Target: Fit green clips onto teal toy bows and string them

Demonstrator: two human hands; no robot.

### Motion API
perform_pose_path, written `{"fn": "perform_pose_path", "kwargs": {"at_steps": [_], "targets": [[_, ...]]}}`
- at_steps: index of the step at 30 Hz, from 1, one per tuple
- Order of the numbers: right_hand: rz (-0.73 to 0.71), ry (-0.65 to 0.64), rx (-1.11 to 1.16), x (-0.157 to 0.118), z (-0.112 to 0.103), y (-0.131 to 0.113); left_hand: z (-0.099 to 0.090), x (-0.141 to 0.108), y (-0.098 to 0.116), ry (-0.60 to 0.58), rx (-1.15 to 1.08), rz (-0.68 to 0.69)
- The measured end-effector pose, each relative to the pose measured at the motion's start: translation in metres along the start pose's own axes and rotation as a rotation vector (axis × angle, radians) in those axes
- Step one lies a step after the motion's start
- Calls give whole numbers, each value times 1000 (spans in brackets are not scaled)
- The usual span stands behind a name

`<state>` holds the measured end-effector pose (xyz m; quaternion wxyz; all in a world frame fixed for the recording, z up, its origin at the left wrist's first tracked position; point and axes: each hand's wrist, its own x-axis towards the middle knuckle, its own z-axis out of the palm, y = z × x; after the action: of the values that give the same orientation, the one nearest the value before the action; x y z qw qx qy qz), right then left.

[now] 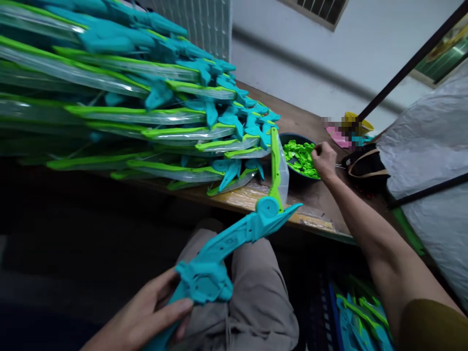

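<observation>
A teal plastic piece (223, 243) with a green-edged clear blade (277, 168) lies across above my lap, and my left hand (157, 307) is wrapped round its lower end. The blade points up toward the table edge. My right hand (324, 160) is over the right rim of a dark round bowl (298, 139), its fingers pinched together. Small bright green parts (300, 157) fill much of the bowl. Whatever the fingertips hold, if anything, is too small to make out.
Many teal and green pieces (175, 117) are piled on the wooden table (252, 195) at the left. A black bag-like item (367, 165) and yellow container (358, 124) are at the right. A blue crate (334, 312) with similar pieces stands low right.
</observation>
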<state>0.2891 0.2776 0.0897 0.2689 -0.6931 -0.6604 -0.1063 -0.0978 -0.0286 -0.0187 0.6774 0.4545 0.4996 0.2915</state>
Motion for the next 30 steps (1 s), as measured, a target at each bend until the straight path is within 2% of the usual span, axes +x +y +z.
{"fn": "perform_pose_path", "kwargs": {"at_steps": [2, 4, 5, 7, 8, 10, 13, 17, 20, 22, 26, 30], "targets": [[-13, 105, 118, -30, -26, -16, 8, 3, 11, 38, 36, 49], [-79, 190, 244, -78, -52, -35, 18, 8, 17, 50, 73, 110], [-203, 252, 379, -107, -64, -46, 23, 11, 20, 63, 73, 139], [-472, 238, 430, -167, -79, -69, 33, 16, 25, 99, 44, 172], [-567, 252, 397, -196, -83, -80, 37, 18, 28, 103, 32, 177], [-657, 237, 359, -242, -81, -100, 44, 21, 33, 105, 32, 170], [-752, 198, 399, -284, -68, -119, 53, 23, 38, 66, 18, 178], [-791, 146, 473, -303, -59, -126, 58, 25, 37, -5, -75, 203], [-821, 154, 458, -304, -63, -124, 58, 26, 33, -45, -103, 223], [-903, 125, 422, -300, -69, -124, 59, 26, 31, -83, -135, 201], [-1114, -50, 371, -284, -83, -128, 61, 24, 23, -90, -210, 151], [-1281, -301, 223, -269, -97, -135, 62, 20, 14, -82, -180, 172]]}}
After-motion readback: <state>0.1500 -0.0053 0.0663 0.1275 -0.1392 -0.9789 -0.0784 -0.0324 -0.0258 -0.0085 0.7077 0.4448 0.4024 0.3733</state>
